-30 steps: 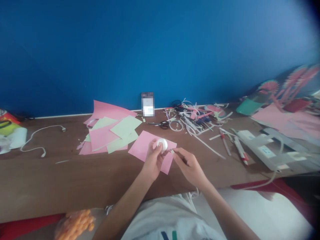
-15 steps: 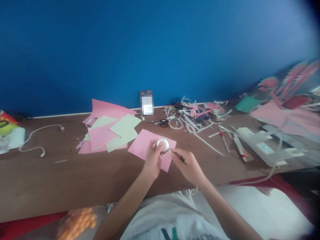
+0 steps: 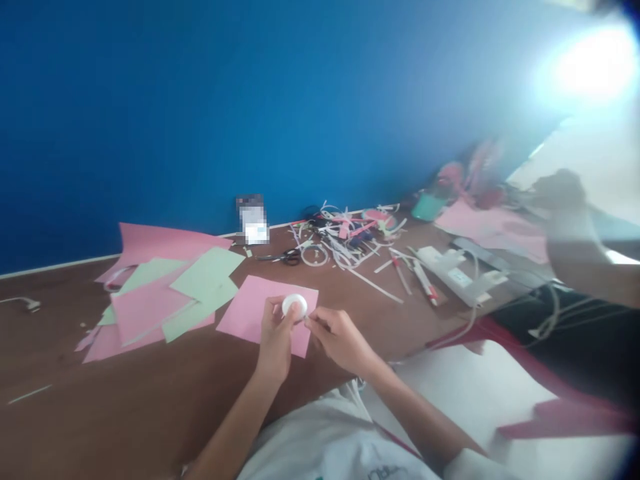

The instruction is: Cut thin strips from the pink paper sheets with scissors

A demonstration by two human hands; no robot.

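My left hand (image 3: 276,333) is closed round a small white round roll, probably tape (image 3: 295,305), held just above a pink paper sheet (image 3: 250,310) on the brown table (image 3: 125,393). My right hand (image 3: 337,337) pinches at the roll's right edge with thumb and forefinger; what it pinches is too small to make out. Both hands meet over the sheet's right part.
Pink and pale green sheets (image 3: 165,293) lie overlapped to the left. Black scissors (image 3: 285,255), paper strips and scraps (image 3: 350,237), pens (image 3: 425,287) and a white power strip (image 3: 450,267) lie behind and right. Another person's arm (image 3: 580,247) shows blurred at the far right.
The view has swung to the right and tilted; the table things shifted left in the picture. Both hands keep the same hold on the white roll. A blurred arm has come into view at right.
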